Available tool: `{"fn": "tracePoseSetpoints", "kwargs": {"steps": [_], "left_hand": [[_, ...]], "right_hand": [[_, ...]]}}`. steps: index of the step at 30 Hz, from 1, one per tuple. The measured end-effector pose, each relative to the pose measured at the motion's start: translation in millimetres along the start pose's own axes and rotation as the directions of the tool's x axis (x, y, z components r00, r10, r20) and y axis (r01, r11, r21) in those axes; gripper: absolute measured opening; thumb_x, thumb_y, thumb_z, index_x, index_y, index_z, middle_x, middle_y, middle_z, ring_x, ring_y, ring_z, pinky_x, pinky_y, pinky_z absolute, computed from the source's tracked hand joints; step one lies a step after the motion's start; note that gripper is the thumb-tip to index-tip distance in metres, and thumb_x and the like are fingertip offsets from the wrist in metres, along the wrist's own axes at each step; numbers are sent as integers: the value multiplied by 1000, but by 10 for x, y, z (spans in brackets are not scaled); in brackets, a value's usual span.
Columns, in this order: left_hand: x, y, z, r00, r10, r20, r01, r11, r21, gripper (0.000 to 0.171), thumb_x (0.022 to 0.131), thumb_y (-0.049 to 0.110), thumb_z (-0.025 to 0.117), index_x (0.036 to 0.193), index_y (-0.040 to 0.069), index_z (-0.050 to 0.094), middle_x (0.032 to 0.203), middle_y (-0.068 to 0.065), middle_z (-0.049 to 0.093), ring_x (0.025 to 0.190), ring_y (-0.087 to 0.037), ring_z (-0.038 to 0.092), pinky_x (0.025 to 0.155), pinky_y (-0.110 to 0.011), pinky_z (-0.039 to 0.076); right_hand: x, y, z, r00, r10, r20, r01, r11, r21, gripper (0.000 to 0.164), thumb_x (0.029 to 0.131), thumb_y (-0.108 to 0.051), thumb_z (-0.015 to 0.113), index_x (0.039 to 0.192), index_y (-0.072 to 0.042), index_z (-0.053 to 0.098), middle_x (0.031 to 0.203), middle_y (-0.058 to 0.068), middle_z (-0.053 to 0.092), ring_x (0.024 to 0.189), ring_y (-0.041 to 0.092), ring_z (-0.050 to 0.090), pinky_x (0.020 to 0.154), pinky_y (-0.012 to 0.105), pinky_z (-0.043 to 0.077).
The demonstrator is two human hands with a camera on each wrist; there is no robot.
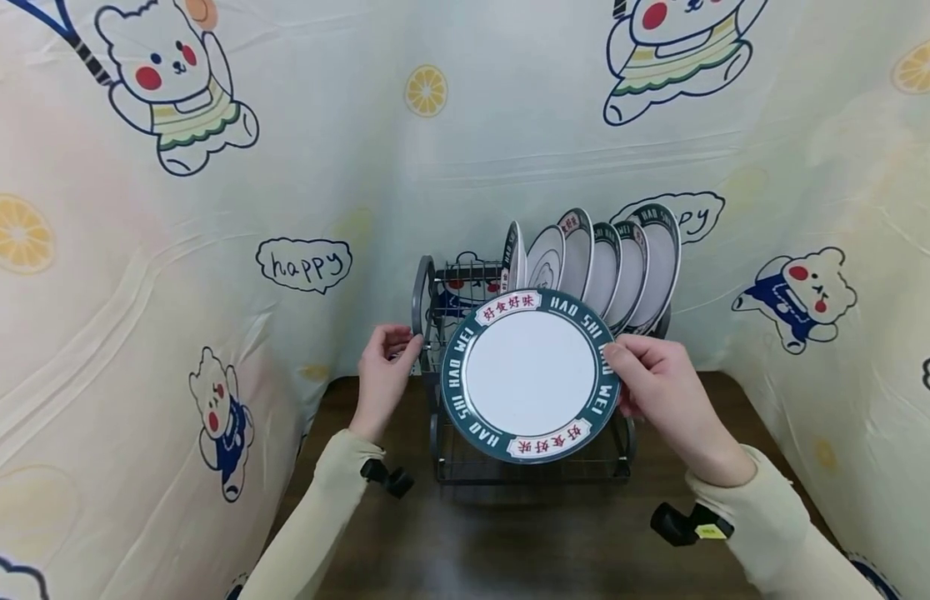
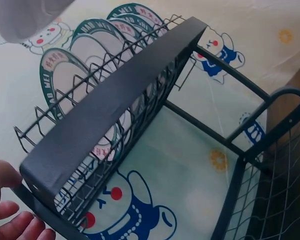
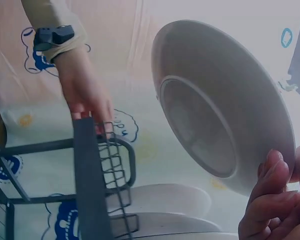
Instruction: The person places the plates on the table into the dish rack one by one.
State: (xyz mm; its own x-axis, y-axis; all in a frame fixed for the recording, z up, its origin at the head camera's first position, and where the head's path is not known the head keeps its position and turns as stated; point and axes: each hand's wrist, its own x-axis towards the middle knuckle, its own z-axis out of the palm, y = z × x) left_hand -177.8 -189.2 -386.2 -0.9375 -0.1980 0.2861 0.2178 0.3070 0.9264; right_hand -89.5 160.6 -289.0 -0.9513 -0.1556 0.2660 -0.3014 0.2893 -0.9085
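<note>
My right hand [image 1: 660,387] pinches a round plate [image 1: 530,375] by its right rim. The plate has a white centre and a green lettered border, and its face is toward the head camera, in front of the dish rack [image 1: 422,296]. In the right wrist view the underside of the plate [image 3: 205,110] shows, with fingers [image 3: 270,200] at its lower edge. My left hand [image 1: 386,371] holds the rack's left side frame, with the thumb [image 2: 5,174] on one side of the bar and the fingers on the other. Several plates [image 1: 656,267] stand on edge in the rack's upper tier.
The dark rack has a lower wire tier [image 1: 532,477] and stands on a brown wooden table [image 1: 525,542]. Behind and at the sides hangs a pale cloth [image 1: 495,167] printed with bears and orange slices. A dark wrist camera [image 1: 690,525] sits on each sleeve.
</note>
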Motion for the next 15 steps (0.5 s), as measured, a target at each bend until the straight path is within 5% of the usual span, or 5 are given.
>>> {"fn": "tracePoseSetpoints", "kwargs": {"steps": [4, 11, 15], "left_hand": [[0, -19, 12, 1000, 21, 0, -21, 1000, 20, 26, 102, 21, 70, 121, 4, 63, 118, -13, 66, 108, -25, 63, 96, -37, 57], [-2, -49, 16, 999, 36, 9, -36, 998, 44, 26, 102, 22, 69, 121, 4, 64, 118, -13, 66, 108, -24, 63, 87, -22, 54], [13, -19, 43, 999, 42, 15, -43, 997, 57, 25, 102, 19, 69, 121, 3, 63, 118, -15, 66, 107, -26, 63, 88, -25, 56]], "right_hand": [[98, -90, -12, 1000, -7, -12, 7, 1000, -18, 36, 109, -24, 53, 88, -1, 69, 67, 6, 64, 53, 25, 55, 44, 31, 49], [291, -322, -54, 996, -87, -19, 86, 995, -51, 34, 108, -23, 53, 91, 0, 73, 66, 4, 63, 53, 23, 55, 45, 29, 49], [418, -506, -82, 990, -136, -23, 134, 988, -80, 36, 107, -24, 53, 84, -2, 70, 64, 7, 61, 52, 25, 53, 46, 29, 48]]}}
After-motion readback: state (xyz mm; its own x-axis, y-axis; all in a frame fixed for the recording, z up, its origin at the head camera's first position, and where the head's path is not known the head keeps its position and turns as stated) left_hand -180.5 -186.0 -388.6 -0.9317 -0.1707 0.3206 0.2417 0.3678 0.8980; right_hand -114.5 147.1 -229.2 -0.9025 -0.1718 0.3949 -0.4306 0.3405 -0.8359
